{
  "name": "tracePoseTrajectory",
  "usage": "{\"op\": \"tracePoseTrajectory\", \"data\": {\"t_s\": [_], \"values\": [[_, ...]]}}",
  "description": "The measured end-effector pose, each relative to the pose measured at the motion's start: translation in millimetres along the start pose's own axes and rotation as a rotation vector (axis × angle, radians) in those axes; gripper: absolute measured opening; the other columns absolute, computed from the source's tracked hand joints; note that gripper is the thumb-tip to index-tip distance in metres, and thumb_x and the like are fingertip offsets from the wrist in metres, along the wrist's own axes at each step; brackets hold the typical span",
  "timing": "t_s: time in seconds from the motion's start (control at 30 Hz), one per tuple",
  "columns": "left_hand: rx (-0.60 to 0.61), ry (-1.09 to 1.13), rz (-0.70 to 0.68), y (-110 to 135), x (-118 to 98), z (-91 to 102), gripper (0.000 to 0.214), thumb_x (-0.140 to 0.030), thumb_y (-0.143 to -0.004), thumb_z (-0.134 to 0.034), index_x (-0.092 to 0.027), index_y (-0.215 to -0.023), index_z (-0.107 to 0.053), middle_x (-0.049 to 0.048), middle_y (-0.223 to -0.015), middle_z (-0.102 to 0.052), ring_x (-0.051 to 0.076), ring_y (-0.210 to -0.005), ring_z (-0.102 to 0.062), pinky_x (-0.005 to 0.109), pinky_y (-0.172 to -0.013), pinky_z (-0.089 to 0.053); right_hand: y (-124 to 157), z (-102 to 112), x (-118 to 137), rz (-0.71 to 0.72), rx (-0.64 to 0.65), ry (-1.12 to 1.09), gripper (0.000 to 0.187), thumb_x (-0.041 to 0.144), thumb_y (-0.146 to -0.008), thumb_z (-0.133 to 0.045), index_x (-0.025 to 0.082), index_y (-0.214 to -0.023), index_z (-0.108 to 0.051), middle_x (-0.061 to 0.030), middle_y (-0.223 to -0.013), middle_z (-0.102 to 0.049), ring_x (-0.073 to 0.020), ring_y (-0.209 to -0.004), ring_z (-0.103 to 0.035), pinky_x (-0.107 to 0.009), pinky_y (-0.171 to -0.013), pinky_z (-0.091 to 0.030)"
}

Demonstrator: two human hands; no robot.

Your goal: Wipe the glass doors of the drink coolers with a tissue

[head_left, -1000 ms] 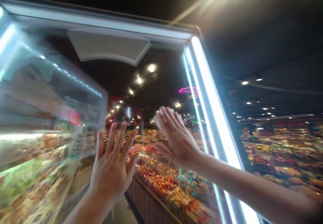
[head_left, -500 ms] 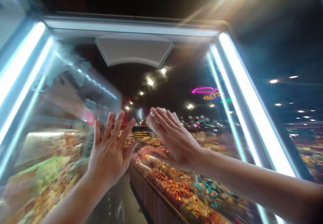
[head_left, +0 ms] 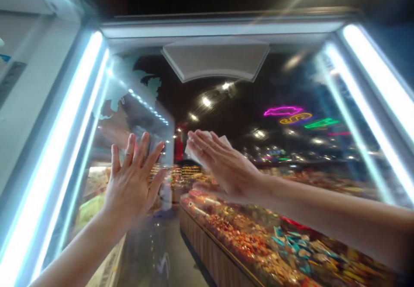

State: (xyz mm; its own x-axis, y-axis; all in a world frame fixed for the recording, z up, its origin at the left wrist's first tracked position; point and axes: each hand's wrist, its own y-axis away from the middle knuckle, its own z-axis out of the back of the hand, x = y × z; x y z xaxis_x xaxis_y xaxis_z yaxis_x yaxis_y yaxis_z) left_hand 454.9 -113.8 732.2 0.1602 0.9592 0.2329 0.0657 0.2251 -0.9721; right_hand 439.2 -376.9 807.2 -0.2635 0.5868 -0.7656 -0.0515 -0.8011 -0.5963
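Note:
A glass door (head_left: 258, 105) framed by bright light strips fills the view. My left hand (head_left: 131, 183) lies flat on the pane with its fingers spread and holds nothing. My right hand (head_left: 223, 164) reaches in from the right, fingers straight and together, pressing a white cloth (head_left: 196, 149) against the glass; only the cloth's edges show past my fingers.
A white handle plate (head_left: 215, 60) sits at the door's top edge. The glass reflects a shop aisle with a long wooden counter of packaged goods (head_left: 246, 244), shelves (head_left: 93, 192) on the left, and neon signs (head_left: 293, 116). A white cabinet side (head_left: 22, 88) stands at left.
The view has swung left, so the door frame has shifted right and the left light strip has come into sight. Both hands stay on the glass; the right hand and cloth have slid slightly left.

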Motion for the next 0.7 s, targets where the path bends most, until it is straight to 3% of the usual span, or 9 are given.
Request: {"op": "tracePoseTrajectory", "data": {"t_s": [0.1, 0.17, 0.23, 0.37, 0.4, 0.5, 0.57, 0.7], "values": [[-0.002, 0.005, 0.004, 5, 15, 0.2, 0.056, -0.042, -0.105, -0.038, -0.028, -0.159, -0.036, 0.0097, -0.171, -0.024, 0.035, -0.16, -0.009, 0.07, -0.128, -0.01, -35, 4, -21, -0.238, -0.059, 0.019, 0.093, 0.074, -0.1, -0.024, 0.013, -0.166, 0.001, -0.0156, -0.173, -0.01, -0.0333, -0.161, -0.008, -0.059, -0.131, -0.013], [-0.006, 0.013, 0.008, 8, 25, 0.2, 0.056, -0.041, -0.105, -0.038, -0.028, -0.159, -0.036, 0.0091, -0.172, -0.023, 0.034, -0.161, -0.008, 0.068, -0.128, -0.009, -54, 4, -21, -0.346, -0.105, 0.023, 0.094, 0.076, -0.099, -0.019, 0.012, -0.166, -0.003, -0.0151, -0.173, -0.008, -0.0342, -0.161, -0.006, -0.06, -0.131, -0.012], [-0.014, 0.021, 0.01, 11, 36, 0.1, 0.055, -0.041, -0.105, -0.038, -0.028, -0.159, -0.037, 0.009, -0.171, -0.024, 0.033, -0.161, -0.007, 0.067, -0.129, -0.009, -63, -2, -4, -0.277, -0.082, -0.001, 0.097, 0.078, -0.097, -0.017, 0.011, -0.166, -0.008, -0.0152, -0.173, -0.008, -0.0328, -0.161, -0.006, -0.057, -0.132, -0.012], [-0.025, 0.021, 0.03, 16, 55, -0.5, 0.055, -0.042, -0.105, -0.039, -0.03, -0.158, -0.037, 0.0084, -0.171, -0.025, 0.032, -0.161, -0.008, 0.066, -0.129, -0.007, -77, -13, 29, 0.039, 0.036, -0.065, 0.098, 0.081, -0.096, -0.02, 0.011, -0.165, -0.017, -0.0128, -0.173, -0.011, -0.0284, -0.162, -0.007, -0.05, -0.133, -0.011], [-0.026, 0.023, 0.039, 18, 58, -0.6, 0.055, -0.042, -0.105, -0.039, -0.031, -0.158, -0.036, 0.0082, -0.171, -0.024, 0.032, -0.161, -0.008, 0.067, -0.129, -0.007, -85, -13, 27, 0.023, 0.031, -0.07, 0.096, 0.079, -0.097, -0.02, 0.013, -0.165, -0.016, -0.0119, -0.173, -0.011, -0.0282, -0.162, -0.006, -0.051, -0.133, -0.011], [-0.026, 0.044, 0.036, 21, 65, -0.6, 0.056, -0.042, -0.105, -0.039, -0.032, -0.16, -0.034, 0.0067, -0.173, -0.02, 0.032, -0.161, -0.006, 0.066, -0.129, -0.007, -118, -7, 5, -0.238, -0.036, -0.054, 0.091, 0.074, -0.099, -0.015, 0.012, -0.166, -0.011, -0.0126, -0.174, -0.008, -0.0315, -0.161, -0.004, -0.056, -0.132, -0.01], [-0.039, 0.047, 0.027, 20, 67, -0.7, 0.056, -0.041, -0.105, -0.039, -0.032, -0.16, -0.033, 0.0065, -0.173, -0.02, 0.032, -0.161, -0.005, 0.066, -0.13, -0.006, -139, -6, -6, -0.322, -0.071, -0.038, 0.091, 0.072, -0.099, -0.013, 0.01, -0.166, -0.012, -0.0132, -0.174, -0.008, -0.0333, -0.161, -0.004, -0.059, -0.131, -0.009], [-0.083, 0.033, 0.049, 9, 71, -1.3, 0.056, -0.044, -0.105, -0.036, -0.028, -0.159, -0.036, 0.0094, -0.172, -0.022, 0.032, -0.161, -0.006, 0.065, -0.13, -0.004, -159, -11, -8, -0.067, -0.017, -0.02, 0.08, 0.062, -0.103, -0.015, 0.012, -0.165, -0.018, -0.0095, -0.174, -0.011, -0.0264, -0.162, -0.005, -0.051, -0.133, -0.007]]}}
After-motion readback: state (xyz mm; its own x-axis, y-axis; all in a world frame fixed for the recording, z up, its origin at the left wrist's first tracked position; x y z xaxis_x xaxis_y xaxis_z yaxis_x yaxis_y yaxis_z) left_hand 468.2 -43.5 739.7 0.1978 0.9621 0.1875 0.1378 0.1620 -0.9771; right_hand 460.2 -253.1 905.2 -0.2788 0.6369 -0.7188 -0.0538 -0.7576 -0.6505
